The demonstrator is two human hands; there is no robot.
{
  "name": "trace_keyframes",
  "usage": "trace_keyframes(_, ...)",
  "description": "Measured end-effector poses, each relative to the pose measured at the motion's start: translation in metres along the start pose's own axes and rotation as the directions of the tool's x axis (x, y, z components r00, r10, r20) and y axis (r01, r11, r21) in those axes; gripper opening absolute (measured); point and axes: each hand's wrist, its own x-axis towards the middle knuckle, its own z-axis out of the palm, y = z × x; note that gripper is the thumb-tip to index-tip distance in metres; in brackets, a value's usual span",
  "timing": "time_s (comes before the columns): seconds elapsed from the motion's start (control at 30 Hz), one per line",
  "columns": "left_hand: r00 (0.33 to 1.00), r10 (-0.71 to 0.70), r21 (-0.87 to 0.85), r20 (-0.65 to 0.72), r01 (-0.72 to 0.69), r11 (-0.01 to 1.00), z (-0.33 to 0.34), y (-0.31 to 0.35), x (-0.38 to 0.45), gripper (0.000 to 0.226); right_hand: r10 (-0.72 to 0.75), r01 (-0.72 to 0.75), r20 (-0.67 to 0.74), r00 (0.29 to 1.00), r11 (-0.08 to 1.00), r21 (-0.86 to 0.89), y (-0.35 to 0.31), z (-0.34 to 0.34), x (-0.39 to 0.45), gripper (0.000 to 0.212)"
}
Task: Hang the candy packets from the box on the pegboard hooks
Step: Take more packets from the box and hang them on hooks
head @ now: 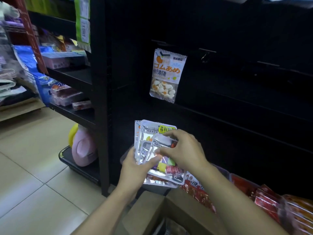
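One candy packet with orange lettering hangs from a hook on the black pegboard. Below it, my left hand holds a fanned stack of silvery candy packets from underneath, thumb on top. My right hand pinches the front packet of that stack near its top edge. Bare hooks stick out to the right of the hung packet. The open cardboard box sits at the bottom, under my forearms.
Red snack packs lie at the lower right on a low shelf. A black shelf unit with goods stands to the left. A pink bottle sits in a black tray on the tiled floor.
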Motion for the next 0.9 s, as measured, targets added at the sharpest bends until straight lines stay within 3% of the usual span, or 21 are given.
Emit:
trace_keyframes(0.07, 1.0, -0.002, -0.012, -0.014, 0.002, 1.0, 0.0, 0.0, 0.0, 0.047, 0.029, -0.006, -0.113, 0.993, 0.979, 0.204, 0.009, 0.01, -0.006, 0.067)
trace_keyframes(0.13, 0.999, 0.008, -0.036, -0.049, -0.01, 0.999, -0.002, 0.001, 0.001, 0.05, 0.192, -0.078, -0.188, 0.963, 0.868, 0.49, 0.022, 0.02, -0.015, 0.067)
trace_keyframes(0.2, 0.997, 0.02, -0.052, -0.08, -0.024, 0.998, -0.005, 0.003, 0.004, 0.051, 0.333, -0.171, -0.103, 0.937, 0.696, 0.698, 0.029, 0.028, -0.025, 0.063)
trace_keyframes(0.3, 0.994, 0.036, -0.071, -0.107, -0.044, 0.997, -0.006, 0.005, 0.005, 0.051, 0.387, -0.27, 0.059, 0.92, 0.519, 0.811, 0.036, 0.041, -0.032, 0.054)
trace_keyframes(0.43, 0.991, 0.06, -0.062, -0.12, -0.067, 0.996, 0.0, 0.004, 0.005, 0.038, 0.42, -0.246, 0.054, 0.906, 0.42, 0.873, 0.033, 0.037, -0.03, 0.03)
trace_keyframes(0.57, 0.98, 0.093, 0.047, -0.178, -0.085, 0.995, -0.003, 0.0, 0.008, 0.023, 0.399, -0.142, -0.058, 0.915, 0.453, 0.88, 0.023, 0.009, -0.022, 0.025)
trace_keyframes(0.7, 0.959, 0.132, 0.196, -0.25, -0.084, 0.977, 0.004, 0.01, 0.006, 0.043, 0.31, -0.031, -0.153, 0.939, 0.516, 0.856, -0.003, -0.029, -0.001, 0.023)
trace_keyframes(0.8, 0.946, 0.168, 0.147, -0.277, -0.131, 0.98, 0.016, 0.029, 0.01, 0.038, 0.203, 0.118, -0.277, 0.939, 0.567, 0.815, -0.035, -0.072, 0.028, 0.023)
trace_keyframes(0.9, 0.953, 0.226, 0.148, -0.201, -0.199, 0.969, 0.027, 0.057, 0.019, 0.039, 0.144, 0.242, -0.38, 0.914, 0.558, 0.794, -0.07, -0.117, 0.067, 0.023)
